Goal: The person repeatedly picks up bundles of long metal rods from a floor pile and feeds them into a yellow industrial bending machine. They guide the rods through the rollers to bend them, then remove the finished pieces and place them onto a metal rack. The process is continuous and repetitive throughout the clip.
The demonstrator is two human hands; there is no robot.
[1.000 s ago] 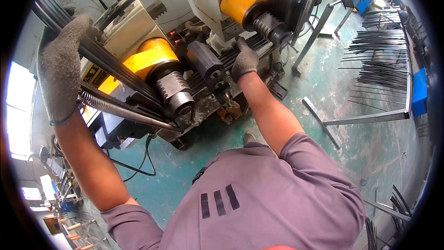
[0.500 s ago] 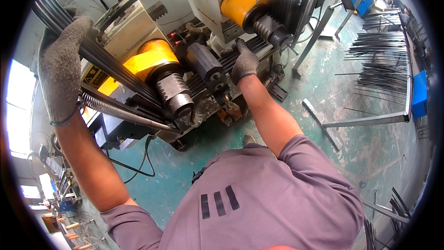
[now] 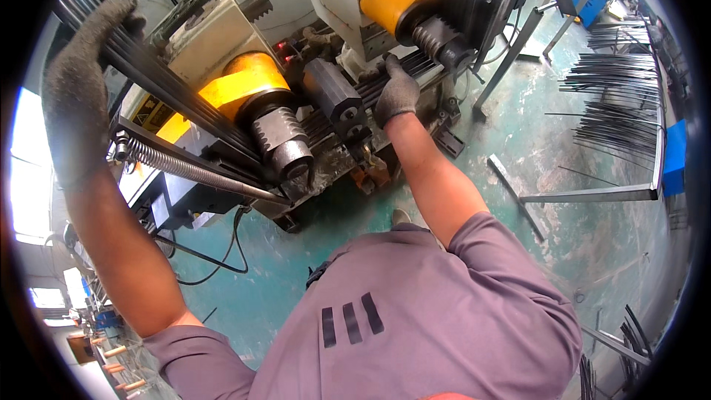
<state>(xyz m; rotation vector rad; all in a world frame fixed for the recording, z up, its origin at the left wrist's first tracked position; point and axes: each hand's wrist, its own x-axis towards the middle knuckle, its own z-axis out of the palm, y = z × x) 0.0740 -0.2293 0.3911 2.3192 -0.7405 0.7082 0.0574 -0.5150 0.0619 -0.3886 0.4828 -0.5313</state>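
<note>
My left hand [image 3: 81, 67], in a grey-brown work glove, is closed round a bundle of dark metal rods [image 3: 167, 89] near its upper-left end. The bundle slants down to the left toothed roller [image 3: 280, 132] of a bending machine, below a yellow housing [image 3: 248, 85]. My gloved right hand [image 3: 398, 96] is closed over the level stretch of rods between a dark block [image 3: 332, 92] and the right toothed roller [image 3: 442, 43]. Its thumb points up and away; the other fingers are partly hidden. To the right, the rods rise steeply beside a second yellow housing [image 3: 389, 4].
A long coil spring [image 3: 196, 176] runs below the left bundle. On the right, a metal rack [image 3: 592, 195] carries many loose dark rods [image 3: 611, 74], with a blue box [image 3: 674, 155] behind it. A black cable [image 3: 235, 248] loops near the green floor [image 3: 296, 252].
My left hand has shifted up and left along the rods toward their end. My right hand stays on the level stretch; the whole view has shifted slightly.
</note>
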